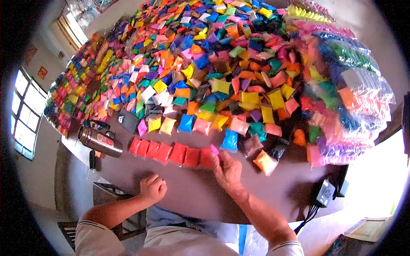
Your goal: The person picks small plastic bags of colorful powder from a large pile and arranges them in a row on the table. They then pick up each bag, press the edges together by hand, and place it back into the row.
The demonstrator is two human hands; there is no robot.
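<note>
Several red packets (178, 154) lie flat in a slightly curved row on the brown table (183, 209). At the row's right end is my right hand (227, 170), its fingers curled together beside the last red packet (206, 158). A small bright pink piece (215, 149) sticks out at its fingertips; I cannot tell how much of it the fingers hold. My left hand (153, 188) is closed in a loose fist above the near part of the table, below the row, with nothing showing in it. A blue packet (229, 140) lies just beyond my right hand.
A huge heap of colourful packets (192, 72) covers the far side. Clear bags of packets (365, 91) are stacked at right. A brown metal flask (100, 141) lies at left by a dark box (128, 121). A small cabled device (325, 193) sits at the right edge.
</note>
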